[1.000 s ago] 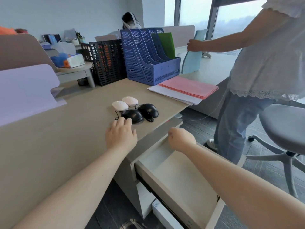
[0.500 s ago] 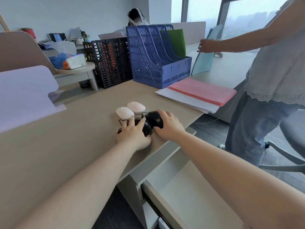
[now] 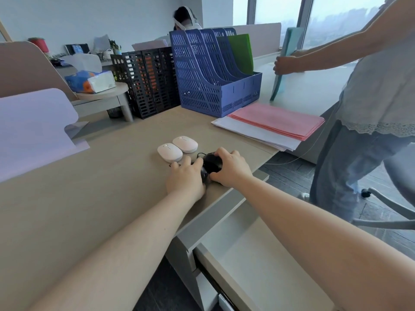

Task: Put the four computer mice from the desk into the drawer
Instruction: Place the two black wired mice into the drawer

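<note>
Two white mice lie side by side on the desk: one [image 3: 170, 152] on the left, the other [image 3: 185, 144] just right of it. In front of them are two black wired mice. My right hand [image 3: 231, 168] is closed over the right black mouse [image 3: 212, 163]. My left hand [image 3: 185, 179] covers the left black mouse [image 3: 204, 175], of which only a sliver shows between the hands. The drawer [image 3: 258, 261] stands pulled out below the desk's edge at the lower right, with nothing visible inside.
A stack of pink and white paper [image 3: 269, 124] lies right of the mice. Blue [image 3: 211, 72] and black [image 3: 146, 81] file racks stand behind. A person [image 3: 370, 97] stands at the right holding a teal folder, near a chair base [image 3: 386, 212].
My right hand left the drawer front and came up onto the right black mouse. My left hand slid forward onto the left black mouse. The view moved closer to the desk.
</note>
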{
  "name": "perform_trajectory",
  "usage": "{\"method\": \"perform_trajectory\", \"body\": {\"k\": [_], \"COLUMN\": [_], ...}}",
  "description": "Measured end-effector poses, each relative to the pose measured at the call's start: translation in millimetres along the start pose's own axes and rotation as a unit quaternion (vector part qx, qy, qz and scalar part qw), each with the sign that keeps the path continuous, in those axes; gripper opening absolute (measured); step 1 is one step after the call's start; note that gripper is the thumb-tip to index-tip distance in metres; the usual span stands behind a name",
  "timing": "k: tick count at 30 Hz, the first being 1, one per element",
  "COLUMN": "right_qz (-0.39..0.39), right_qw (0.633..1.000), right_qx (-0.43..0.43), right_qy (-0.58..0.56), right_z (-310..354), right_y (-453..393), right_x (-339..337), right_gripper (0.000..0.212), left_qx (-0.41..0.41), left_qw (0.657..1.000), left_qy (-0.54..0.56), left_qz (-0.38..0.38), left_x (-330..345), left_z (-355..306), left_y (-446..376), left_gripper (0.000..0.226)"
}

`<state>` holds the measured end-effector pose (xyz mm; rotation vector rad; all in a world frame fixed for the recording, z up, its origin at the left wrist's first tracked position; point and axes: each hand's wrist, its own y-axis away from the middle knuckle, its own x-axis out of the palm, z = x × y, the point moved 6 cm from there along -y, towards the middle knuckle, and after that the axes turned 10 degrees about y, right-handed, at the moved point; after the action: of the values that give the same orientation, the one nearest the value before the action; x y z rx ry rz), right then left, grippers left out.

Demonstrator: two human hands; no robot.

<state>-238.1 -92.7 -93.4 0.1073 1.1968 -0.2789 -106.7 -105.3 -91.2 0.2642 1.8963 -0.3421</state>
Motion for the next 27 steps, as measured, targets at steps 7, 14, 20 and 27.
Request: {"method": "perform_trajectory", "body": {"k": [7,14,20,27], "right_qz": [-0.03,-0.043,-0.078,-0.04], "right_qw": [0.998,0.983,0.962,0.962], "right_qx": [0.038,0.087,0.129,0.179], "right_qy": [-0.031,-0.153,-0.228,-0.201], "right_z": [-30,-53,-91,-153], "right_y": [36,66,100,142], "right_x": [-13,-23,-31,-14], "right_gripper": [0.057,0.057,0.056,0.054], "left_qx": [0.013,0.001,0.037,0.103], "left_qw": [0.999,1.0,0.999,0.995], "left_qy": [-0.024,-0.007,0.017,0.011], "left_qz": [-0.026,-0.022,-0.027,-0.002], "left_x": [-3,-6,2,42], "left_z": [-17,-52,-86,-131], "left_y": [31,64,88,122], "left_gripper": [0.038,0.041,0.037,0.045]}}
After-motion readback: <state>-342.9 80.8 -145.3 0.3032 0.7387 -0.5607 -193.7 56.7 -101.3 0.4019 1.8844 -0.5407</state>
